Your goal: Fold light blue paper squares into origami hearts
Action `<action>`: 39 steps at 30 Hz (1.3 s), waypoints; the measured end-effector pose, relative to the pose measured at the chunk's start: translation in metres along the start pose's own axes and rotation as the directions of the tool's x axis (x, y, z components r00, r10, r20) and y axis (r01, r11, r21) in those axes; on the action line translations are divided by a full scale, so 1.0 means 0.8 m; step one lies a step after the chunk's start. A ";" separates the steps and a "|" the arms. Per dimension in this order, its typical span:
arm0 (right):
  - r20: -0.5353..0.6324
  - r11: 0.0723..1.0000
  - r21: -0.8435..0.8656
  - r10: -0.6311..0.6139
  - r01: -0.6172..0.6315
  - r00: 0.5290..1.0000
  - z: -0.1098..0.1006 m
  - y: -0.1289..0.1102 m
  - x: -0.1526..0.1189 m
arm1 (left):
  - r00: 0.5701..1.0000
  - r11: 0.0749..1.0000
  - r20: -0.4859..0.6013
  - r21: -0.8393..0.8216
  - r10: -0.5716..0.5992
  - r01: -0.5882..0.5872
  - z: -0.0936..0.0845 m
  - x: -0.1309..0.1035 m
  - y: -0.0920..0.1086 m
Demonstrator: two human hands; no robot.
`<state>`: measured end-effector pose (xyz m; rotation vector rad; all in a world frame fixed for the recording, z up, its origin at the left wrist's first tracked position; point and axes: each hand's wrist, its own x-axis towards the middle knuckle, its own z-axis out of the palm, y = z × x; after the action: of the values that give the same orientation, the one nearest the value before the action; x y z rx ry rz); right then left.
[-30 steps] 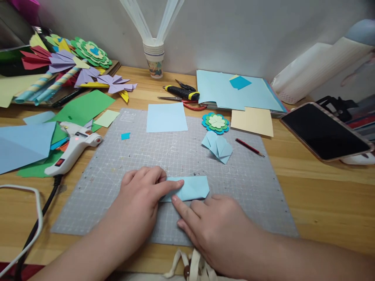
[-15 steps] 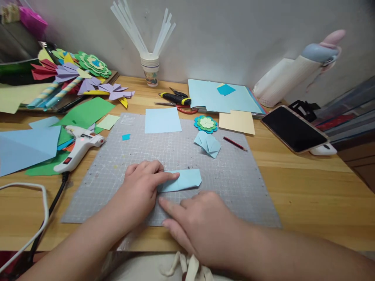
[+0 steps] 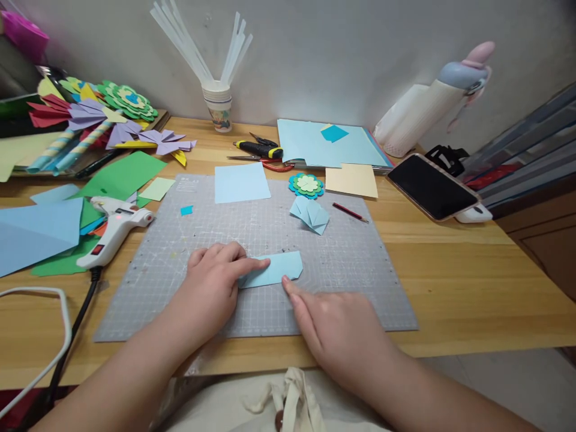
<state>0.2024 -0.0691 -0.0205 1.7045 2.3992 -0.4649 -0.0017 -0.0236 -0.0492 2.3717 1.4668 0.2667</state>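
Observation:
A folded light-blue paper strip [image 3: 281, 267] lies flat on the grey cutting mat [image 3: 148, 294], its right end having cut-looking corners. My left hand [image 3: 216, 279] rests over the strip's left end, index finger stretched out and pressing on its top; the other fingers are bent on the mat. My right hand [image 3: 339, 327] touches the strip's lower edge near the right end with its extended index fingertip, the thumb tucked beside it. Farther back on the mat are a folded light-blue paper piece [image 3: 310, 215] and a layered paper flower [image 3: 306, 185].
A white glue gun [image 3: 114, 231] with a black cable lies on green and blue papers at left. Behind the mat are scissors [image 3: 274, 165], a paper stack [image 3: 306, 144] and a cup [image 3: 219, 111] of white sticks. A pencil [image 3: 351, 212] and phone [image 3: 434, 186] lie right.
My right hand has slid right along the strip's lower edge, from near its left end to near its right end. My left index finger still presses the strip. The camera view has shifted slightly.

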 end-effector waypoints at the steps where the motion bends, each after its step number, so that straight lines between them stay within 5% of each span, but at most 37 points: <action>1: -0.018 1.000 0.016 0.020 -0.020 1.000 0.000 0.005 -0.002 | 1.000 1.000 0.004 -0.001 -0.001 0.001 -0.001 0.000 0.001; 11: -0.183 0.999 -0.027 0.025 -0.030 0.983 -0.012 0.032 0.009 | 0.999 0.998 0.042 0.048 0.033 -0.035 -0.016 0.005 0.013; 19: -0.287 0.896 -0.169 -0.443 0.410 0.849 -0.008 0.040 0.048 | 0.976 0.972 0.099 0.115 0.193 -0.204 -0.037 0.024 0.027; 23: -0.363 0.863 -0.042 -0.482 0.503 0.798 -0.022 0.041 0.062 | 0.985 0.989 0.095 -0.028 0.146 -0.144 -0.058 0.042 0.022; 25: -0.374 0.841 0.292 -0.338 0.455 0.864 -0.039 0.041 0.068 | 0.991 0.972 0.135 -0.235 0.007 0.026 -0.068 0.050 0.014; 27: -0.221 0.709 0.635 -0.213 0.307 0.952 -0.055 0.040 0.074 | 0.954 0.868 0.255 -0.425 -0.158 0.258 -0.074 0.057 0.006; 29: -0.052 0.563 0.812 -0.198 0.157 0.979 -0.064 0.036 0.081 | 0.910 0.751 0.347 -0.533 -0.227 0.390 -0.075 0.059 0.001; 34: -0.061 0.398 0.907 -0.194 0.136 0.979 -0.044 0.028 0.096 | 0.890 0.545 0.384 -0.705 -0.245 0.454 -0.066 0.056 -0.001; 39: 0.051 0.180 0.983 -0.178 -0.018 0.983 -0.019 0.030 0.098 | 0.911 0.408 0.346 -0.816 -0.223 0.410 -0.056 0.052 -0.001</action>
<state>0.1994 0.0128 -0.0344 1.6302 2.0226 -2.5546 0.0017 0.0222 -0.0088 1.1901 1.2025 0.5331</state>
